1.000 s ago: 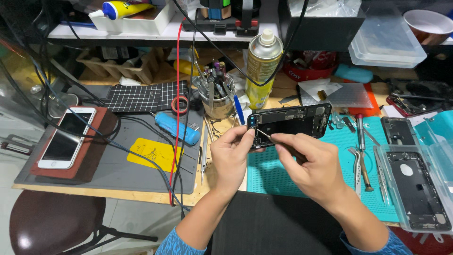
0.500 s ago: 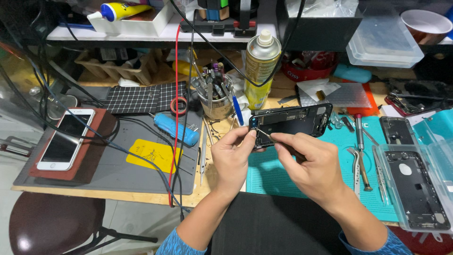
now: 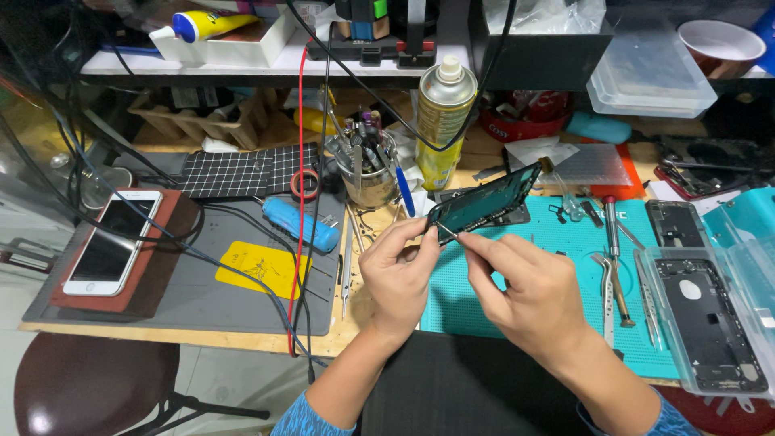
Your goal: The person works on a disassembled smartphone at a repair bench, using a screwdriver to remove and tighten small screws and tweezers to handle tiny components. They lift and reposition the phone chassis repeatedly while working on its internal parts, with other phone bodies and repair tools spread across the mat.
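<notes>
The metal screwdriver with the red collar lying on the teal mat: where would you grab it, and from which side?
Likely by the middle of its shaft, from straight above. The screwdriver lies flat on the teal mat, running near to far, with tweezers close on one side, so fingers fit best across its narrow width.

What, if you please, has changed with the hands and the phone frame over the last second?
The phone frame has tipped further on edge, now slanting up to the right. The left hand still grips its lower end, and the right hand still works a thin tool against it. The bench is unchanged.
</notes>
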The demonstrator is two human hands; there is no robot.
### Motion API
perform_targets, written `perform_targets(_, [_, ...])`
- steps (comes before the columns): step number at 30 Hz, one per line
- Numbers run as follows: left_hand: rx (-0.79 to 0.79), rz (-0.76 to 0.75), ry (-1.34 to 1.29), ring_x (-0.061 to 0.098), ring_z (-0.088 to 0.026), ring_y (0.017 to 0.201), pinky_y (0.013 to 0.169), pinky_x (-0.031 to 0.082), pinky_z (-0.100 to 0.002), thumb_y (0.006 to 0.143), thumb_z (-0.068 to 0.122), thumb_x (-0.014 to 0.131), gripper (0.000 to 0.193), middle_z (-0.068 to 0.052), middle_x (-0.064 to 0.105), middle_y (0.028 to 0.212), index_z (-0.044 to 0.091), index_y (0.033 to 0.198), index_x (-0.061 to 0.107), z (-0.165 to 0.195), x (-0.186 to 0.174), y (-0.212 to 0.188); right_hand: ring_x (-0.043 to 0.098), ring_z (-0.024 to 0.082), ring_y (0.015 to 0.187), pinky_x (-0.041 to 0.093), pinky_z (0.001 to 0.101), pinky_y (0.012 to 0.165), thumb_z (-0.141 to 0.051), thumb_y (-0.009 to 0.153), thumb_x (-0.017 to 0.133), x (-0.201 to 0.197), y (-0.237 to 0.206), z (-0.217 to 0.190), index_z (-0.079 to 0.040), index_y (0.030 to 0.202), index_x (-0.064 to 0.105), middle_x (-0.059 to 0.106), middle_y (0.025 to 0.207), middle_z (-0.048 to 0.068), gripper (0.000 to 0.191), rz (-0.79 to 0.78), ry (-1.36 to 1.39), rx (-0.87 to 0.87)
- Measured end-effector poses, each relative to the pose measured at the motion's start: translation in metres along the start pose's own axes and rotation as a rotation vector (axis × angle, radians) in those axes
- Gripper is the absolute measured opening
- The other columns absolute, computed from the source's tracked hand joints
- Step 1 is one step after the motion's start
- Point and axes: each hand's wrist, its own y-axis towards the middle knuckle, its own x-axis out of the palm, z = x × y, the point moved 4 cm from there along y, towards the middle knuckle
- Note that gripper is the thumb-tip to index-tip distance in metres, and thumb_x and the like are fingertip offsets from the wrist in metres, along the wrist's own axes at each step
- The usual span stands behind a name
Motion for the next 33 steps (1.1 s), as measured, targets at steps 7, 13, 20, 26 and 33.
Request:
perform_targets(7, [0.122,0.012,0.084,0.073,-0.013,0.089,0.077,0.064,-0.026,0.091,-0.004,0.074,0.018,-0.013,0.075,0.106,-0.006,0.108,0.072,0.006,-0.002,-0.002,0.07,0.021,0.07,0.055,0.03,0.059,-0.001,0.083,0.075,0.001,-0.003,-0.012,-0.002,0.106,0.072,0.071,0.093,0.009,0.023,0.036,0.003,-0.052])
perform_targets(13, [0.107,0.002,0.03,0.074,-0.014,0.09,0.079,0.063,-0.026,0.093,-0.005,0.072,0.017,-0.013,0.074,0.108,-0.007,0.11,0.071,0.009,-0.003,-0.002,0.073,0.02,0.073,0.056,0.0279,0.06,-0.001,0.085,0.075,0.001,-0.003,-0.016,0.0,0.102,0.07,0.072,0.092,0.009,0.018,0.07,0.027,-0.041])
perform_targets(20, [0.056,0.0,-0.026,0.072,-0.013,0.093,0.079,0.062,-0.026,0.095,-0.004,0.071,0.017,-0.012,0.073,0.11,-0.006,0.112,0.071,0.001,-0.003,-0.004,0.069,0.019,0.065,0.052,0.0289,0.055,-0.002,0.086,0.077,0.002,-0.003,-0.016,0.0,0.105,0.071,0.071,0.085,0.008,0.02,0.067,-0.023,-0.047])
perform_targets(26, [-0.005,0.027,-0.089,0.068,-0.011,0.096,0.077,0.062,-0.024,0.095,-0.002,0.072,0.018,-0.011,0.071,0.113,-0.008,0.112,0.07,-0.014,-0.001,-0.008,0.065,0.013,0.054,0.051,0.0269,0.05,-0.001,0.084,0.077,0.007,-0.005,-0.018,0.0,0.104,0.07,0.071,0.093,0.009,0.021,0.062,-0.018,0.013])
perform_targets(33, [-0.003,0.019,-0.096,0.068,-0.01,0.096,0.077,0.061,-0.024,0.098,-0.002,0.068,0.017,-0.01,0.07,0.113,-0.008,0.114,0.069,-0.012,-0.002,-0.009,0.061,0.018,0.058,0.049,0.0307,0.053,-0.001,0.084,0.079,0.007,-0.006,-0.022,-0.003,0.106,0.071,0.06,0.084,0.007,0.023,0.094,-0.069,-0.067])
